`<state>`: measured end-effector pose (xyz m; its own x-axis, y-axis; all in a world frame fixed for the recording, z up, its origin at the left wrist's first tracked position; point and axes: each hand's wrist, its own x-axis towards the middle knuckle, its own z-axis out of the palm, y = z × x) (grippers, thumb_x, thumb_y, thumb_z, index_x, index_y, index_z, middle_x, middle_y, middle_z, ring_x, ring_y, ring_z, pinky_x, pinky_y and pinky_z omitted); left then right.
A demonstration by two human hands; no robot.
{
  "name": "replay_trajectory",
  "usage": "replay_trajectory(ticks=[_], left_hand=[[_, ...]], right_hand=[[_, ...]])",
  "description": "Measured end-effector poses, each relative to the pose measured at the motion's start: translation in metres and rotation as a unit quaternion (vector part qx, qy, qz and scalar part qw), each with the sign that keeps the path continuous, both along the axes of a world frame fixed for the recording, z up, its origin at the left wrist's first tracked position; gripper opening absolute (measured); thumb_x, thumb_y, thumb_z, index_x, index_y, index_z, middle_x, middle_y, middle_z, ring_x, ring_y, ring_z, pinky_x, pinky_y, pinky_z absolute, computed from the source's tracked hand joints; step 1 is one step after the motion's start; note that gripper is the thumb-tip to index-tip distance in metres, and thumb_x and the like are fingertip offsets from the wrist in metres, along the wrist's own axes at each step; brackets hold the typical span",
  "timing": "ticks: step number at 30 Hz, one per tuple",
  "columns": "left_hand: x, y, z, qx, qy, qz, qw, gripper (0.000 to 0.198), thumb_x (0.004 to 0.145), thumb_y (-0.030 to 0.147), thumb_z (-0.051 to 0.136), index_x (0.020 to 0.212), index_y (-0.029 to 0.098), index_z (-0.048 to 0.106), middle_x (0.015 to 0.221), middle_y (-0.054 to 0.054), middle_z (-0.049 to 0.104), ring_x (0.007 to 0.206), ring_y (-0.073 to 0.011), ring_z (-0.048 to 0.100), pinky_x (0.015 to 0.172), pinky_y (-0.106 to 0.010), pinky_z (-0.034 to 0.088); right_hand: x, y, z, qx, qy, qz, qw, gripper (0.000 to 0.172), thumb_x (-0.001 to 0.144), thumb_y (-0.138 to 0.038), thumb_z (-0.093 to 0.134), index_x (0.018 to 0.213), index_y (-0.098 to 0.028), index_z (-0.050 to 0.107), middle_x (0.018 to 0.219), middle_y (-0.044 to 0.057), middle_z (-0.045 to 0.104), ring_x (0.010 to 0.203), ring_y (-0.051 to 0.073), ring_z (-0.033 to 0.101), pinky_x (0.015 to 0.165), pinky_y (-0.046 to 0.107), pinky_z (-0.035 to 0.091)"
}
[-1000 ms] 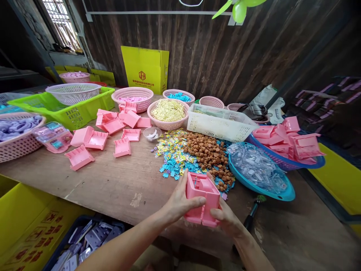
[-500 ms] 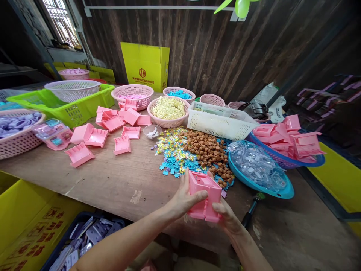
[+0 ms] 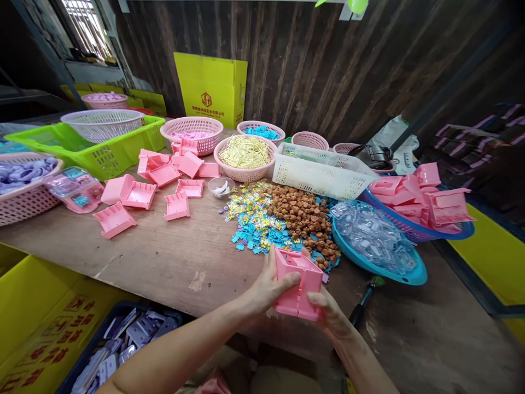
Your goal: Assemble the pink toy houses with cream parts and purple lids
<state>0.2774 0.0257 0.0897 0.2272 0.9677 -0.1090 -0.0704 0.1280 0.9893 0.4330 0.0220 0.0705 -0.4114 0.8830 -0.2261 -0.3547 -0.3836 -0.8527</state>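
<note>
Both my hands grip a pink plastic box-shaped part (image 3: 298,282) just above the near edge of the wooden table (image 3: 164,262). My left hand (image 3: 266,287) wraps its left side, thumb lying across the front. My right hand (image 3: 330,314) cups the lower right corner from beneath. Just beyond the part lie a heap of small brown pieces (image 3: 305,216) and a scatter of blue and multicoloured bits (image 3: 252,224).
Loose pink trays (image 3: 139,194) lie on the table's left. A blue dish of clear parts (image 3: 375,241), a blue basket of pink parts (image 3: 422,205), a white basket (image 3: 320,175), pink round baskets (image 3: 192,134) and a green crate (image 3: 94,148) ring the table. Grey parts fill a bin (image 3: 123,345) below.
The pink part has tipped slightly between my hands and sits a little higher in view; the camera has dipped slightly. Both hands keep their hold.
</note>
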Motion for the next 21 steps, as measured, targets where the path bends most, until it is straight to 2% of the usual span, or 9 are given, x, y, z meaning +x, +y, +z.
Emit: replay_trajectory(ticks=[5, 12, 17, 21], left_hand=[[0.000, 0.000, 0.003, 0.023, -0.006, 0.005, 1.000, 0.099, 0.065, 0.071, 0.056, 0.137, 0.011, 0.024, 0.136, -0.018, 0.036, 0.132, -0.0318, 0.026, 0.111, -0.043, 0.018], [0.006, -0.002, 0.004, 0.043, 0.036, 0.016, 0.998, 0.101, 0.065, 0.071, 0.054, 0.139, 0.010, 0.022, 0.134, -0.018, 0.035, 0.130, -0.0332, 0.025, 0.111, -0.046, 0.017], [0.006, -0.002, 0.007, 0.028, 0.039, 0.005, 0.999, 0.108, 0.062, 0.076, 0.053, 0.138, 0.007, 0.022, 0.132, -0.020, 0.035, 0.132, -0.0349, 0.021, 0.111, -0.046, 0.013], [0.003, 0.001, 0.003, 0.057, -0.011, -0.025, 0.998, 0.099, 0.063, 0.077, 0.051, 0.133, 0.010, 0.031, 0.132, -0.017, 0.038, 0.127, -0.0327, 0.030, 0.109, -0.043, 0.021]], right_hand=[[0.001, 0.000, 0.001, 0.011, -0.004, 0.005, 1.000, 0.094, 0.064, -0.043, 0.068, 0.143, -0.032, 0.018, 0.146, 0.005, 0.036, 0.125, 0.029, 0.044, 0.099, 0.048, 0.040], [0.011, 0.001, -0.006, 0.009, -0.006, 0.053, 0.999, 0.087, 0.066, -0.044, 0.067, 0.142, -0.026, 0.026, 0.133, 0.009, 0.051, 0.118, 0.031, 0.050, 0.097, 0.049, 0.040], [0.012, -0.003, 0.000, 0.022, -0.024, 0.022, 0.999, 0.088, 0.066, -0.045, 0.067, 0.142, -0.025, 0.027, 0.133, 0.009, 0.052, 0.123, 0.031, 0.045, 0.100, 0.049, 0.038], [0.005, -0.007, 0.010, 0.053, -0.062, -0.017, 0.997, 0.090, 0.067, -0.047, 0.067, 0.143, -0.027, 0.023, 0.138, 0.008, 0.046, 0.127, 0.029, 0.041, 0.101, 0.047, 0.037]])
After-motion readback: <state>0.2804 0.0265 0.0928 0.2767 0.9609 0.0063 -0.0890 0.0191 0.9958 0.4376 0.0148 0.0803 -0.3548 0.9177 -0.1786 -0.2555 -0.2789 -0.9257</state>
